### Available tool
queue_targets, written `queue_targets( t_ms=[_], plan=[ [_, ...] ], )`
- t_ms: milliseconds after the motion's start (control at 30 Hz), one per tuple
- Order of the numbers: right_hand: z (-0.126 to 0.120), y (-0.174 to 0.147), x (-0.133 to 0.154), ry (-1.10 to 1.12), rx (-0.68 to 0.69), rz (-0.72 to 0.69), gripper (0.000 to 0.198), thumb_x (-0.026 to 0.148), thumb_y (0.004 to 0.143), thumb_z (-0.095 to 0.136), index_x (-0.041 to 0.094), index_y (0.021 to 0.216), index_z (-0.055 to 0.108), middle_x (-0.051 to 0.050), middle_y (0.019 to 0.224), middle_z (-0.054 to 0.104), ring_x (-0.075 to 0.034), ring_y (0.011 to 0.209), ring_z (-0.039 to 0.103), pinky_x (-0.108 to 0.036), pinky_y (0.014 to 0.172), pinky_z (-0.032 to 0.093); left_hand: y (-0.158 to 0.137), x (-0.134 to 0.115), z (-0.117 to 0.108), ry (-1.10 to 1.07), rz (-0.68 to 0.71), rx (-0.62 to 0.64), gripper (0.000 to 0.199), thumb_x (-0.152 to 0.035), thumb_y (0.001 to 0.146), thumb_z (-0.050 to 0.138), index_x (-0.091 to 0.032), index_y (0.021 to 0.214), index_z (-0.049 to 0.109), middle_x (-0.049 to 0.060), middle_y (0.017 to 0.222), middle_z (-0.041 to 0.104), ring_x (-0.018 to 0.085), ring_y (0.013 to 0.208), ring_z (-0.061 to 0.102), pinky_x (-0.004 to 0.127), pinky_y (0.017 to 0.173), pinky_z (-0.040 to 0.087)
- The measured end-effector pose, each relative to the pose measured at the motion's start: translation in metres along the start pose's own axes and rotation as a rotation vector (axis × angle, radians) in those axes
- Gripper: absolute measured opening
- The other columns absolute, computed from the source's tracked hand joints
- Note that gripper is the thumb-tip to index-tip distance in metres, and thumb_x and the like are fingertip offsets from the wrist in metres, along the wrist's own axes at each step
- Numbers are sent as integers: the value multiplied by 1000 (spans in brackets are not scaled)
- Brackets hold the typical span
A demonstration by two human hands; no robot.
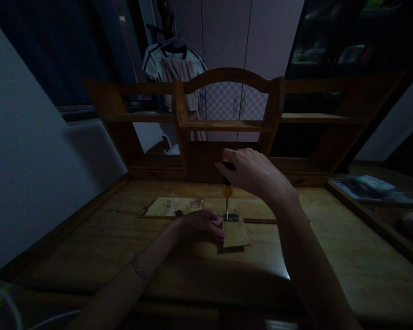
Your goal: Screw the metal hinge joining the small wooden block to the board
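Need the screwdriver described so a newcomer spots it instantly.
Find the wooden desk with an open shelf unit along its back. Mid-desk, the right hand grips an upright screwdriver over a small board bearing a metal plate. Its yellow-and-black handle sets it apart from the plain wood.

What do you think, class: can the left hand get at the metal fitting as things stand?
Probably yes: the left hand is close to the metal fitting on the small board, though the screwdriver in the right hand stands at that fitting's left part.
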State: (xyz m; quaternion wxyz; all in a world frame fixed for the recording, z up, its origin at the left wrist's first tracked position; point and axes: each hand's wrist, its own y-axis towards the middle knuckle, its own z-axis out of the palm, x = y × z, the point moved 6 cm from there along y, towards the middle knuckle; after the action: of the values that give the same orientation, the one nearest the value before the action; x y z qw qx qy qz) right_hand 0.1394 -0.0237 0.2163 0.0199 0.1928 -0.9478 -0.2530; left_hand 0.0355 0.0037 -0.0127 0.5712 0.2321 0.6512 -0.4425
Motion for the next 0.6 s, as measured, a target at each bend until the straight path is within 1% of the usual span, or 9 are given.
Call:
queue_targets(
  t_ms=[67, 133, 233, 333, 400, 500, 533, 600],
  plan=[
    [1, 0, -3, -24, -16, 28, 36, 46, 95, 42, 16, 104, 60, -12, 95, 68, -26, 86, 64, -34, 71, 40, 0, 0, 1, -5, -10, 5, 59, -32, 59, 83, -20, 62, 26, -6, 61, 48, 14, 66, 61, 27, 71, 48],
    [2, 0, -4, 13, -15, 8, 36, 46, 93, 45, 16, 104, 60, -12, 101, 67, -26, 91, 64, -34, 76, 41, -1, -1, 2, -10, -13, 6, 59, -33, 58, 84, -20, 62, 26, -6, 59, 47, 14, 66, 62, 27, 70, 48],
    [3, 1, -2, 92, 11, -57, 24, 34, 90, 47, 17, 100, 61, -10, 100, 67, -22, 92, 63, -31, 78, 41, -2, -2, 2, -9, -10, -3, 59, -32, 58, 84, -20, 61, 26, -7, 58, 45, 13, 63, 61, 25, 68, 48],
    [3, 2, -3, 95, 25, -59, 19, 29, 89, 47, 17, 97, 60, -8, 93, 68, -21, 86, 63, -30, 72, 40, -1, -2, 1, -8, 2, -1, 59, -32, 58, 84, -20, 62, 26, -6, 58, 45, 14, 64, 63, 25, 66, 48],
    [3, 1, -3, 59, 18, -31, 23, 34, 92, 46, 17, 97, 60, -9, 89, 68, -22, 83, 63, -30, 69, 39, 0, -1, 0, -7, -5, 4, 58, -31, 58, 84, -20, 62, 27, -5, 59, 48, 16, 68, 65, 26, 68, 48],
    [3, 0, -4, 21, 22, 2, 35, 47, 93, 44, 17, 102, 60, -10, 87, 68, -25, 83, 64, -32, 68, 38, 0, 0, 1, -24, -26, -7, 58, -32, 56, 85, -20, 63, 28, -4, 61, 52, 18, 72, 67, 28, 71, 49],
    [2, 0, -4, 30, 31, 5, 37, 49, 92, 45, 17, 105, 59, -10, 89, 69, -26, 84, 64, -33, 69, 39, -1, 0, 1, -35, -28, -16, 59, -32, 55, 86, -20, 63, 28, -4, 61, 52, 18, 72, 67, 28, 72, 50],
    [2, -1, -4, 78, 55, -4, 38, 48, 91, 47, 17, 109, 58, -11, 95, 69, -26, 89, 64, -33, 73, 40, -1, 1, 1, -62, -25, -30, 60, -32, 54, 86, -20, 63, 28, -4, 62, 52, 18, 72, 67, 30, 73, 50]
  ],
)
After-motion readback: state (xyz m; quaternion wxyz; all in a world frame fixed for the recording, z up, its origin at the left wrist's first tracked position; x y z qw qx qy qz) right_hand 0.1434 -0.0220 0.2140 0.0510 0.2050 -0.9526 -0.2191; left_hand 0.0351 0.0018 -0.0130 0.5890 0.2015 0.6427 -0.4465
